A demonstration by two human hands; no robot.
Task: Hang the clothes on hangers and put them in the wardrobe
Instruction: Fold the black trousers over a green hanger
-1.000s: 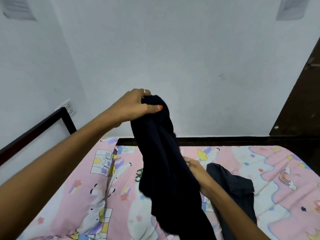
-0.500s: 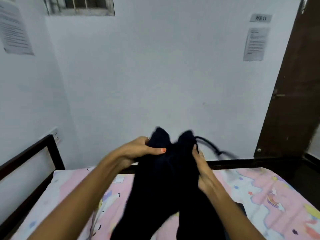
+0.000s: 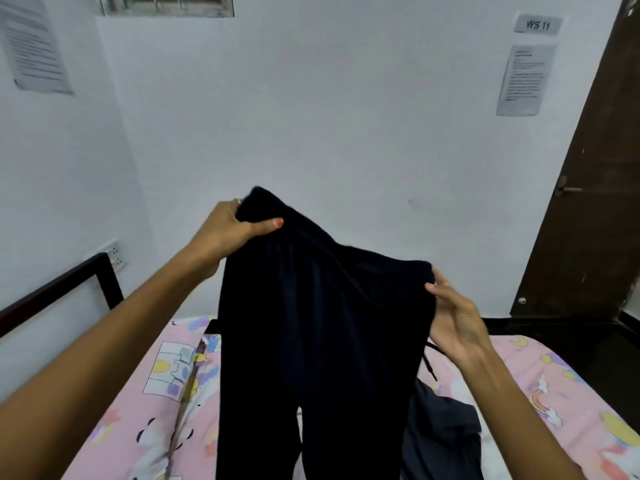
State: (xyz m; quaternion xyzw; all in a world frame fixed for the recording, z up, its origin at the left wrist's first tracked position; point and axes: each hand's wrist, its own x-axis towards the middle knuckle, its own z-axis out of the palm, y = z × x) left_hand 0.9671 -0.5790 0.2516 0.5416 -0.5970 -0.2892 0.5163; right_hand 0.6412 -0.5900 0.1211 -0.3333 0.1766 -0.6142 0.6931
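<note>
A pair of dark navy trousers [image 3: 318,341] hangs spread out in front of me above the bed, its two legs running down out of the frame. My left hand [image 3: 232,233] grips the left end of the waistband, thumb on the front of the cloth. My right hand [image 3: 453,317] holds the right end of the waistband with its fingers behind the fabric. A thin drawstring dangles by my right wrist. A second dark grey garment [image 3: 443,434] lies crumpled on the bed at the lower right. No hanger or wardrobe is in view.
The bed has a pink cartoon-print sheet [image 3: 166,403] and a dark frame [image 3: 62,289] along the left. A white wall stands close behind, with papers taped to it. A dark brown door [image 3: 595,188] is at the right.
My hands have drawn apart along the waistband, spreading the bunched trousers out flat. The right hand has moved right and down, the left hand up and left.
</note>
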